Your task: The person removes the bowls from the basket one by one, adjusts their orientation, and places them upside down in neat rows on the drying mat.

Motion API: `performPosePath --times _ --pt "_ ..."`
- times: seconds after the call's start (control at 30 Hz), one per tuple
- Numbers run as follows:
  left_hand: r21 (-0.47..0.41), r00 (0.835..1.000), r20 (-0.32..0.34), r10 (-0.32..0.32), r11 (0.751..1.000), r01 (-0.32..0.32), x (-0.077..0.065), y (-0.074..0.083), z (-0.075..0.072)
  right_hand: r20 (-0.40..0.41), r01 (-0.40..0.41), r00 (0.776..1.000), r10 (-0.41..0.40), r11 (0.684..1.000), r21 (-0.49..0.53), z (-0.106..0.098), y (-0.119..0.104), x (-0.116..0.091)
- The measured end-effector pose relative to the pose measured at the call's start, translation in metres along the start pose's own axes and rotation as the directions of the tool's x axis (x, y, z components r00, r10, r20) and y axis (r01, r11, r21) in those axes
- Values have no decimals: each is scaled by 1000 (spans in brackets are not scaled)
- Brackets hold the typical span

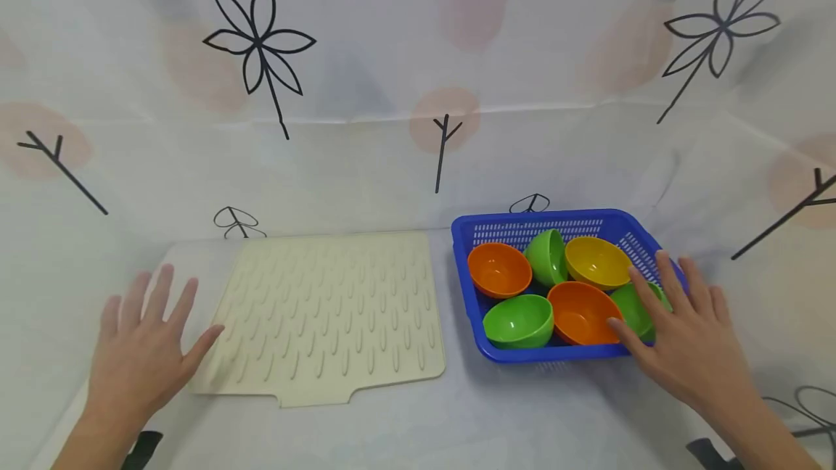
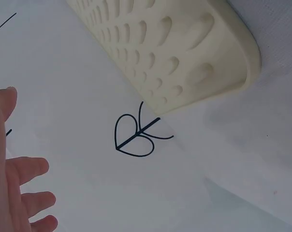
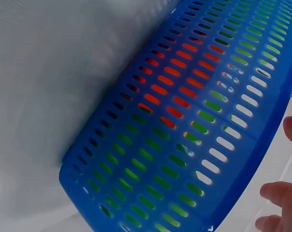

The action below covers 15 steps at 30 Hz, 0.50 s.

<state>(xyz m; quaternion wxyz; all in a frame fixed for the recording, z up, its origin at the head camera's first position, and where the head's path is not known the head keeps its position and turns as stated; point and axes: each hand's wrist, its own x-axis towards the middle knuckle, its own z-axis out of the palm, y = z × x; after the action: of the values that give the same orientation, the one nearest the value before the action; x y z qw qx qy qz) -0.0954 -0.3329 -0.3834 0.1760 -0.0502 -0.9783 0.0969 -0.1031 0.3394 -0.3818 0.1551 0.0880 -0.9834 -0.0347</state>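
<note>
A blue slotted basket on the right holds several small bowls: an orange bowl, another orange bowl, a yellow bowl and green bowls, one at its front left. My right hand is spread over the basket's right end, holding nothing; it partly hides a green bowl. To the left lies a cream drying mat with raised ridges and a tab at its front. Beside the mat's left edge my left hand is spread, fingers straight, gripping nothing.
White cloth with printed leaves and twigs covers the table and rises behind as a backdrop. A strip of cloth separates the mat from the basket. The basket's slotted side wall fills much of the right wrist view.
</note>
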Motion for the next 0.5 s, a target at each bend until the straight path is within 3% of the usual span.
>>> performPosePath --times 0.3,0.4,0.5 --pt "-82 993 -116 37 996 -47 9 1 0 -13 -23 1000 25 988 151 -2 -3 7" --pt "-143 993 -116 16 989 -32 13 0 1 -14 -49 998 54 975 217 -5 -5 12" --pt "-221 997 -63 -33 975 18 17 -2 6 -17 -56 998 63 963 264 -8 -8 19"
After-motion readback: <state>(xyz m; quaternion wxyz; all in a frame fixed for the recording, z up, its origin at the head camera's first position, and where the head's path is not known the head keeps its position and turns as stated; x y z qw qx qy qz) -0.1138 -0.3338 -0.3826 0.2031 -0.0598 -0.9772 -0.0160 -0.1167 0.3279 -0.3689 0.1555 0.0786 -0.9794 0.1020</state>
